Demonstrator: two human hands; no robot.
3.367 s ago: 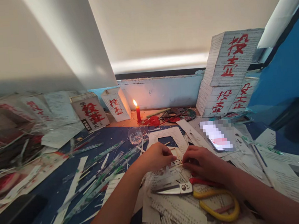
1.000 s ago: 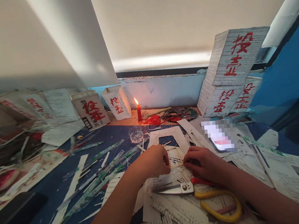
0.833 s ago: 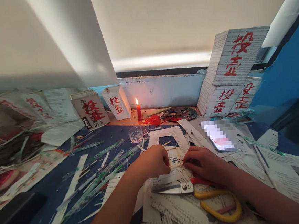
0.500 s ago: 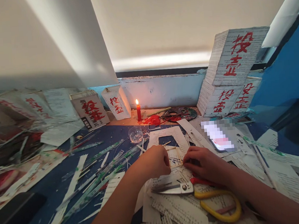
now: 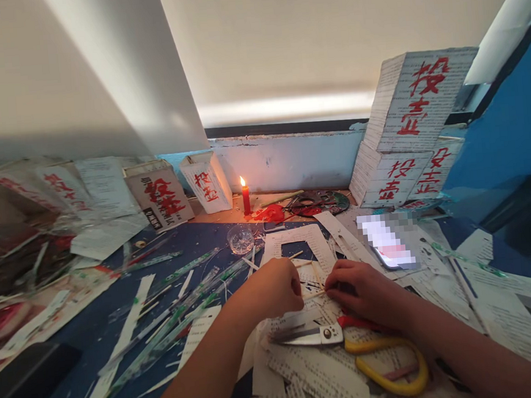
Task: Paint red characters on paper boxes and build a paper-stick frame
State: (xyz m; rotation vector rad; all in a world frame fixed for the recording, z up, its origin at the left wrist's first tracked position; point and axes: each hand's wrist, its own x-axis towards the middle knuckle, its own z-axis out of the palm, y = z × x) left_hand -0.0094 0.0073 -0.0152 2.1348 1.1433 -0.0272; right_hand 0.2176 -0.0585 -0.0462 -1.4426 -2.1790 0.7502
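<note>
My left hand (image 5: 275, 287) is closed, its fingertips mostly hidden behind the curled fist. A short, pale thin stick (image 5: 314, 294) spans the gap between it and my right hand (image 5: 352, 284), whose fingers pinch the other end. Both hands are low over printed paper pieces (image 5: 318, 369) on the desk. Just below them lie scissors (image 5: 330, 334) with blades pointing left and red and yellow handles, partly under my right forearm. Beyond the hands is a cut paper frame (image 5: 275, 242) with a rectangular opening.
A lit red candle (image 5: 246, 200) stands at the back beside a dark round palette (image 5: 323, 202). Paper boxes with red characters are stacked at right (image 5: 423, 101) and lined up at left (image 5: 159, 195). A phone (image 5: 388, 244) lies right; plastic strips (image 5: 183, 316) litter the left.
Both hands and the stick between them stay almost exactly in place. The candle flame leans slightly differently, and the view has shifted a trace.
</note>
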